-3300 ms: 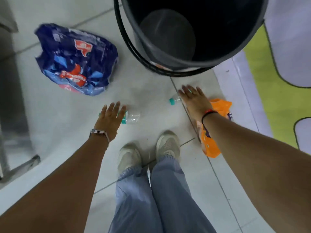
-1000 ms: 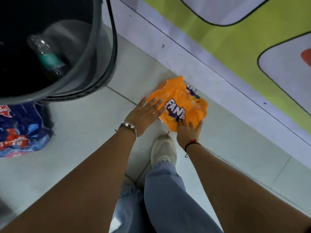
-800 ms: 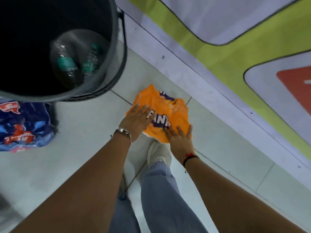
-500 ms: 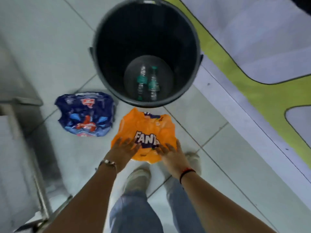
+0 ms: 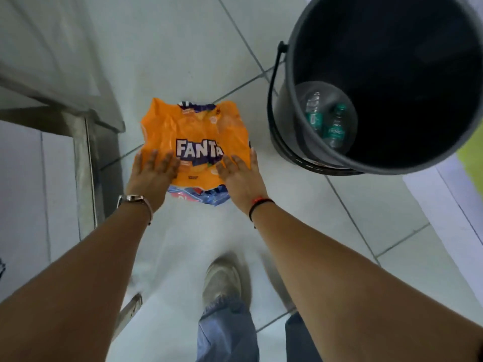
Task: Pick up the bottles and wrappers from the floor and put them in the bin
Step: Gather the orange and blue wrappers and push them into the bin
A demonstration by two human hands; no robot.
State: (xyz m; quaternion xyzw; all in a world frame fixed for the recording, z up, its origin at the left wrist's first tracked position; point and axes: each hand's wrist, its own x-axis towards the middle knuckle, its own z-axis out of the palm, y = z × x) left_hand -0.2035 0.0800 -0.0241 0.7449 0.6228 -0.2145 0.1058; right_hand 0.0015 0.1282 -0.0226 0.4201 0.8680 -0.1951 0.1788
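Note:
An orange Fanta wrapper (image 5: 196,126) is spread out low over the tiled floor. My left hand (image 5: 153,176) grips its near left edge and my right hand (image 5: 241,178) its near right edge, fingers flat on top. A blue wrapper (image 5: 206,195) peeks out from under the orange one, between my wrists. The black bin (image 5: 290,74) stands to the right of the wrappers. Two clear bottles with green labels (image 5: 313,113) (image 5: 335,126) lie at its bottom.
A metal frame leg (image 5: 83,165) and a grey panel (image 5: 52,61) stand close on the left. My shoe (image 5: 222,280) is just behind the wrappers. A pale strip and green mat (image 5: 470,158) run along the right, beyond the bin.
Both hands carried the orange wrapper left, away from the bin, and it now covers the blue wrapper. The view swung, so the bin now sits at upper right.

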